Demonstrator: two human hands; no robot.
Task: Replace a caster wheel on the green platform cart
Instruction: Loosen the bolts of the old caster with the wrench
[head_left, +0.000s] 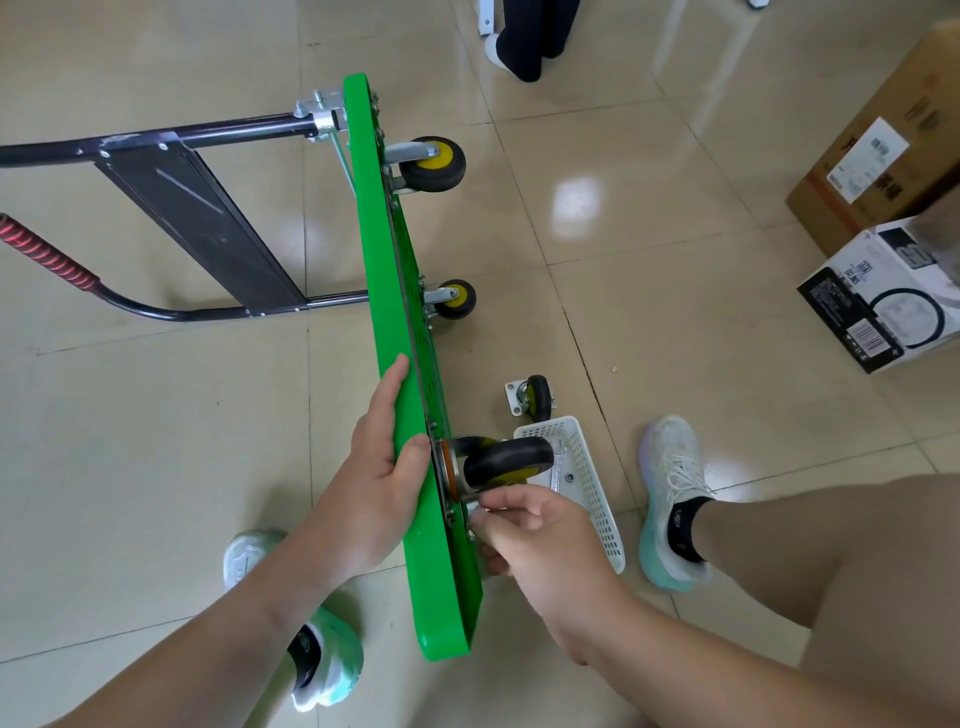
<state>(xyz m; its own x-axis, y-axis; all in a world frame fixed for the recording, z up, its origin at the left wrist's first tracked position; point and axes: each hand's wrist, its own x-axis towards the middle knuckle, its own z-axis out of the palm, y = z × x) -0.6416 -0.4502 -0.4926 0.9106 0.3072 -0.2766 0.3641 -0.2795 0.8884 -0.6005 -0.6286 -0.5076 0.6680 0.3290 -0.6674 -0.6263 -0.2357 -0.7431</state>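
The green platform cart (387, 291) stands on its long edge on the tiled floor, wheels pointing right, black handle (156, 218) folded out to the left. My left hand (382, 457) grips the top edge of the deck, thumb on the wheel side. A black caster with a yellow hub (506, 460) sits against the underside near me. Just below it, my right hand (524, 535) pinches something small at the caster's mounting plate; the fingers hide it. A loose caster (532, 399) with its plate lies on the floor to the right.
A white plastic basket (592, 478) with metal parts lies by the cart's near end. Two more casters (434, 163) (457, 299) are on the far end. My feet (670, 493) flank the cart. Cardboard boxes (878, 291) sit right; another person's legs (530, 36) stand ahead.
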